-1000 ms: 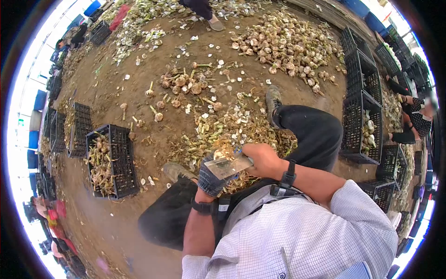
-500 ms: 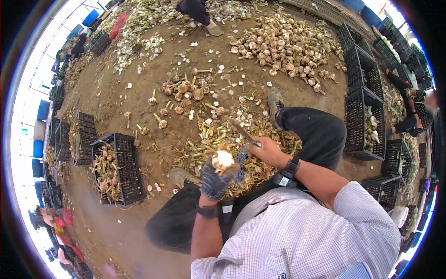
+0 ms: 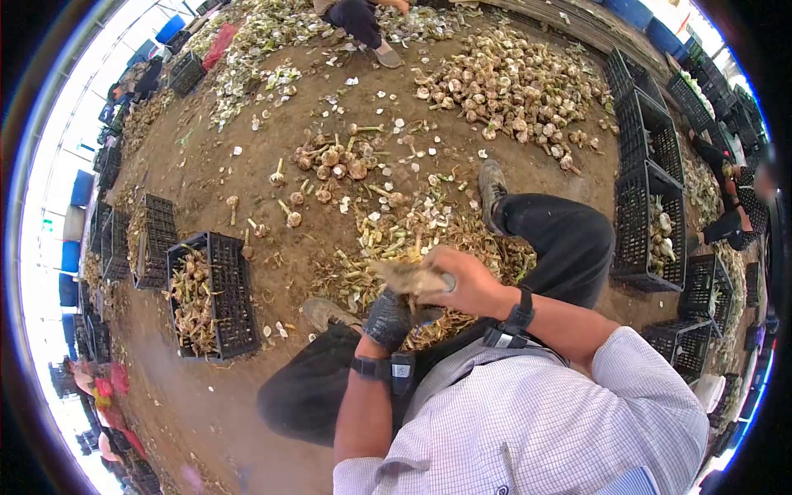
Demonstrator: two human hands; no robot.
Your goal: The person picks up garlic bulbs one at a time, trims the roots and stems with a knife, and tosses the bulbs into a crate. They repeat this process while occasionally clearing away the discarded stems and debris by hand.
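Note:
My left hand [image 3: 388,320], in a dark grey glove, is closed low between my knees; the garlic bulb it holds is mostly hidden behind my right hand and a blur. My bare right hand [image 3: 466,283] is wrapped round the knife, whose blade [image 3: 403,275] is smeared by motion and lies across the top of my left hand. Garlic stems and peelings [image 3: 388,239] cover the ground just beyond both hands. A small group of garlic bulbs [image 3: 338,158] lies farther forward.
A large garlic heap [image 3: 516,82] is at the upper right. Black crates [image 3: 648,223] line the right side; a crate of cut stems [image 3: 235,297] stands at left. A person's leg [image 3: 359,21] shows at the top, another person [image 3: 730,198] at far right.
My right hand and the knife have come down and left over my left hand. My left hand has turned, and the white bulb face is no longer visible. The view has shifted slightly.

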